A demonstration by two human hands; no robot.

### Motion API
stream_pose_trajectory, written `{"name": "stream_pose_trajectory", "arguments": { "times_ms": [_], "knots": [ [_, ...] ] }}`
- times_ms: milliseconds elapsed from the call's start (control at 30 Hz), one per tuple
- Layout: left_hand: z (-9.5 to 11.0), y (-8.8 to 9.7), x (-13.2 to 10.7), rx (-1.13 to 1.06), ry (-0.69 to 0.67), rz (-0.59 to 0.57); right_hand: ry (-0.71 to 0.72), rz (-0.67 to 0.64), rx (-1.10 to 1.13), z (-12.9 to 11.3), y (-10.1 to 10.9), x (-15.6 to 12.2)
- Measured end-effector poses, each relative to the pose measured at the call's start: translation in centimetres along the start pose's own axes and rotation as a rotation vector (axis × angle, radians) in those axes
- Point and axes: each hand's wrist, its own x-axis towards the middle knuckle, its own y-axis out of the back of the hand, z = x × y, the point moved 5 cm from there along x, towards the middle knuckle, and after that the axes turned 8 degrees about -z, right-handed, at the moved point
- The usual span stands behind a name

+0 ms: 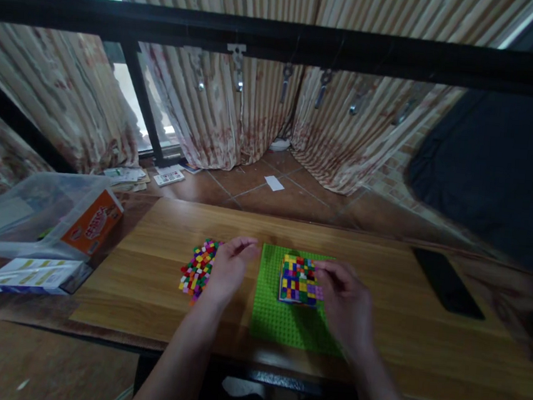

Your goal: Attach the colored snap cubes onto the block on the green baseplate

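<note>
A green studded baseplate (278, 317) lies on the wooden table (145, 283) in front of me. On its far right part stands a block of small multicoloured bricks (299, 280), built up in layers. My right hand (344, 302) is at the block's right side, fingers curled and touching its edge. My left hand (230, 266) hovers between the baseplate and a flat patch of loose multicoloured bricks (198, 267), fingers bent in a loose pinch. What the fingers hold, if anything, is too small to see.
A black phone (447, 281) lies on the table at the right. Left of the table sit a clear plastic bin (25, 202) with an orange box (92, 224) and a white carton (35, 273). A black rail (282, 38) crosses overhead before the curtains.
</note>
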Motion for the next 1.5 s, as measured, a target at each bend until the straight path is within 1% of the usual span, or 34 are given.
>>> {"name": "stream_pose_trajectory", "arguments": {
  "times_ms": [67,167,300,467,567,800,1067,1167,1300,1400,1500],
  "knots": [
    [-0.7,-1.2,0.0,0.071,-0.009,-0.053,-0.039,-0.029,-0.002,0.9,0.4,0.0],
    [-1.6,-2.8,0.0,0.142,-0.036,-0.106,-0.072,-0.091,-0.030,1.2,0.2,-0.2],
    [-2.2,-4.2,-0.1,0.210,-0.058,-0.146,-0.010,-0.138,-0.141,0.7,-0.4,-0.3],
    [-2.6,-5.1,-0.5,0.254,-0.051,-0.207,0.063,-0.133,-0.216,0.4,-0.9,-0.3],
    [-3.0,-5.4,-0.6,0.238,-0.050,-0.231,0.071,-0.119,-0.237,0.4,-1.0,-0.3],
    [-3.5,-5.6,-0.7,0.292,-0.045,-0.218,0.104,-0.106,-0.252,0.4,-1.2,-0.3],
    [-3.7,-5.7,-0.9,0.322,-0.077,-0.213,0.013,-0.081,-0.194,0.6,-0.8,-0.3],
    [-3.8,-5.8,-0.9,0.324,-0.064,-0.235,-0.005,-0.055,-0.266,0.5,-0.3,-0.5],
    [-3.8,-5.9,-0.9,0.346,-0.055,-0.234,0.028,-0.037,-0.403,0.3,0.1,-0.7],
    [-3.4,-5.9,-1.0,0.366,-0.072,-0.205,0.064,-0.052,-0.513,0.1,0.0,-1.0],
    [-2.9,-6.2,-1.3,0.425,-0.067,-0.199,0.113,-0.063,-0.602,-0.3,-0.4,-1.4]
  ]
}}
